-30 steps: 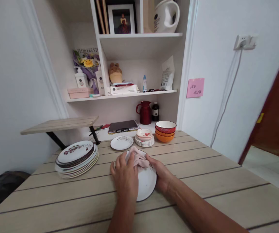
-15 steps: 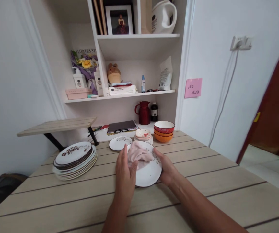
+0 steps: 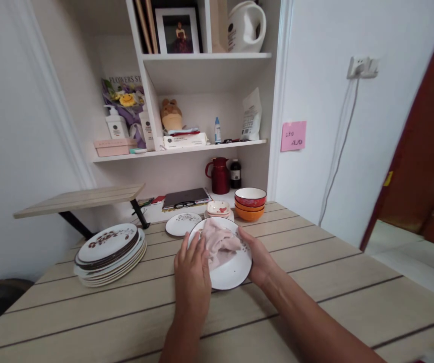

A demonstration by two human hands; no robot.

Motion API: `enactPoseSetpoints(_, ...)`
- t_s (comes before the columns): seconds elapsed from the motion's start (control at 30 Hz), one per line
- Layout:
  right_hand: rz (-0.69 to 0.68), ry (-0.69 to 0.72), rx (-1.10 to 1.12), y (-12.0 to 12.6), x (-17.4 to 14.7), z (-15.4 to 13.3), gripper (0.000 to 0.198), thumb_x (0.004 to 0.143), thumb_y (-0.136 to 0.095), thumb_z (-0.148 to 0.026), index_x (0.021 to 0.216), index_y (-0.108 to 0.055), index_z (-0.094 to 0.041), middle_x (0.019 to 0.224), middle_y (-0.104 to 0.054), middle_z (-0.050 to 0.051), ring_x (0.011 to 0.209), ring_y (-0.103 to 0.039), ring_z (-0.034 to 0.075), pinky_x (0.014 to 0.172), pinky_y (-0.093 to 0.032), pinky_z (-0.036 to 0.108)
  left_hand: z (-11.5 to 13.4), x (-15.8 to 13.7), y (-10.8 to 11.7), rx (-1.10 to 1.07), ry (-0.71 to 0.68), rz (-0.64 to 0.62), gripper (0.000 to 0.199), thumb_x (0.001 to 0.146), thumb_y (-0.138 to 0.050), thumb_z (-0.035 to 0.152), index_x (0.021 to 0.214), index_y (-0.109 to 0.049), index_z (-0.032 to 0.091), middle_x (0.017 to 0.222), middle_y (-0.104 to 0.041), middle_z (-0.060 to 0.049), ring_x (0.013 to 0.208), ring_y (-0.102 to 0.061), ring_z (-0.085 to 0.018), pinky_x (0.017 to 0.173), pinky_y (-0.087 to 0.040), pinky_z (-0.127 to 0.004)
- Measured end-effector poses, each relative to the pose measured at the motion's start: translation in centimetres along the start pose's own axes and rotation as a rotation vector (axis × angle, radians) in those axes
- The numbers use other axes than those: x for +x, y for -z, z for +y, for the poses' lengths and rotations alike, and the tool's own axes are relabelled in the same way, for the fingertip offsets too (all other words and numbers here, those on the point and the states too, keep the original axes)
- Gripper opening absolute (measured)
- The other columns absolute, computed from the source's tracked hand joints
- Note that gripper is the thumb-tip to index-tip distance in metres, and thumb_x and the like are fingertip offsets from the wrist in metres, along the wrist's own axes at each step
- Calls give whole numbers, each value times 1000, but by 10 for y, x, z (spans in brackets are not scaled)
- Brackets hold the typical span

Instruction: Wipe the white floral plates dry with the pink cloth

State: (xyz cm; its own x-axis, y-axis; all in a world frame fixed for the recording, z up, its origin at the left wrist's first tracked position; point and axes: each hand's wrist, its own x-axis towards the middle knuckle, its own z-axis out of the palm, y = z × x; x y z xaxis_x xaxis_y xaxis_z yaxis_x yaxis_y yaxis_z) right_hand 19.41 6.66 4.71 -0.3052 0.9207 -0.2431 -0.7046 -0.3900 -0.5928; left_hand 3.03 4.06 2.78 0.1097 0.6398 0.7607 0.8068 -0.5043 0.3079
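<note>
A white plate with a dark rim and a brown floral pattern is held tilted above the table. A crumpled pale pink cloth lies on its upper part. My right hand grips the right edge, thumb on top and the other fingers hidden beneath. My left hand is at the left edge, its back toward me, with bent fingers close together over the rim beside the cloth. Behind it lies another floral plate. To the left stands a stack of plates.
Small dishes and stacked red and orange bowls stand at the back of the slatted table. A raised wooden stand is at the left. Behind are a closed laptop, a red jug and shelves.
My left hand has turned more palm-down, its fingers now bent over the plate's left rim. The right hand keeps its hold. The view has shifted slightly right.
</note>
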Motion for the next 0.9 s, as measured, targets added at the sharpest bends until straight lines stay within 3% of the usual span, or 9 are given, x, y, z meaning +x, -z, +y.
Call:
enactPoseSetpoints(0.2, 36, 115, 78, 5, 3, -8, 48, 89, -49, -42, 122, -58, -9, 97, -76, 12, 91, -71, 26, 96, -47, 43, 4, -2, -4, 117, 14, -15, 37, 96, -33, 25, 122, -60, 19, 139, -52, -11, 136, -37, -28, 105, -33, -56)
enactPoseSetpoints(0.4, 10, 108, 120, 10, 4, -15, 53, 90, -46, -45, 127, -54, -9, 111, -71, 14, 103, -66, 28, 99, -44, 44, 5, 0, 0, 125, -127, 90, 28, 93, -44, 22, 80, -68, 21, 134, -56, -8, 128, -45, -27, 102, -37, -52)
enactPoseSetpoints(0.47, 22, 86, 107, 10, 4, -14, 53, 90, -46, -45, 127, -54, -8, 111, -71, 15, 102, -66, 28, 99, -44, 44, 6, 2, 2, 139, -163, 163, 18, 90, -52, 24, 82, -68, 21, 136, -53, -10, 127, -45, -29, 102, -37, -53)
enactPoseSetpoints(0.53, -5, 51, 101, 9, 4, -12, 53, 90, -46, -45, 127, -54, -8, 111, -71, 15, 102, -66, 28, 98, -44, 44, 7, 3, 5, 138, -182, 184, 15, 85, -61, 27, 97, -68, 22, 139, -48, -12, 129, -43, -31, 104, -36, -54)
enactPoseSetpoints(0.6, -58, 13, 95, 9, 4, -9, 52, 90, -47, -46, 125, -56, -8, 111, -71, 15, 101, -67, 28, 97, -45, 43, 9, 4, 7, 115, -208, 113, 33, 81, -66, 26, 114, -63, 25, 143, -43, -11, 132, -40, -30, 107, -34, -53)
enactPoseSetpoints(0.7, -48, -18, 37, 8, 6, -5, 46, 88, -50, -45, 117, -60, -11, 103, -74, 11, 93, -69, 25, 94, -47, 42, 8, 2, 4, 47, -240, -125, 54, 80, -64, 16, 129, -53, 35, 147, -41, -5, 133, -39, -27, 109, -36, -50)
enactPoseSetpoints(0.8, 39, 5, -59, 8, 8, 0, 38, 85, -57, -44, 107, -63, -13, 93, -75, 10, 85, -70, 24, 90, -49, 42, 5, -1, -2, -33, -205, -349, 60, 80, -59, 9, 133, -50, 36, 143, -48, -3, 128, -47, -23, 105, -43, -44)
enactPoseSetpoints(0.9, 95, -7, -135, 7, 10, 6, 35, 84, -59, -43, 99, -65, -12, 86, -75, 10, 78, -70, 23, 85, -50, 40, 3, -3, -6, -71, -146, -428, 61, 79, -58, 7, 134, -50, 32, 137, -54, -4, 124, -51, -22, 103, -45, -39)
